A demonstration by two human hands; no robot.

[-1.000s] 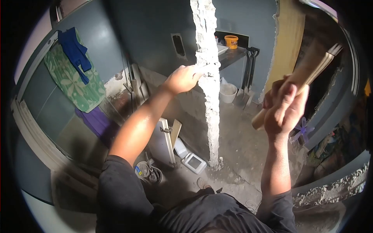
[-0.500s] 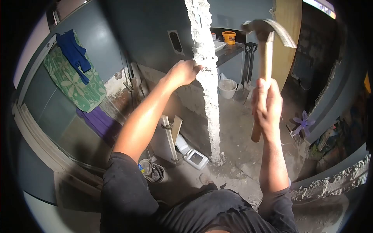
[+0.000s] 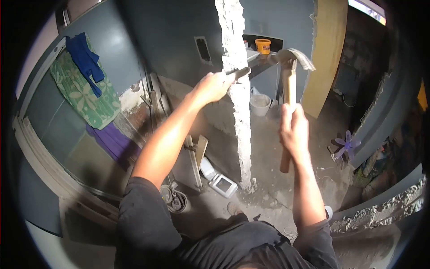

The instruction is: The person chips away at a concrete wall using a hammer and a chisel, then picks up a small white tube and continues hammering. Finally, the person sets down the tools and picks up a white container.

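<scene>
My left hand is closed around a short metal chisel, whose blunt end points right across the rough white broken wall edge. Where its other end meets the wall is hidden by my fingers. To the right, my right hand grips the wooden handle of a claw hammer. The hammer is held upright, its head a little to the right of the chisel and apart from it.
A white bucket stands behind the wall edge, and an orange tub sits on a dark shelf. A white plastic jug lies on the floor near a bucket of tools. Cloths hang at left.
The hammer and my right hand have moved left and down, closer to the wall edge. The chisel now shows, sticking out to the right from my left hand.
</scene>
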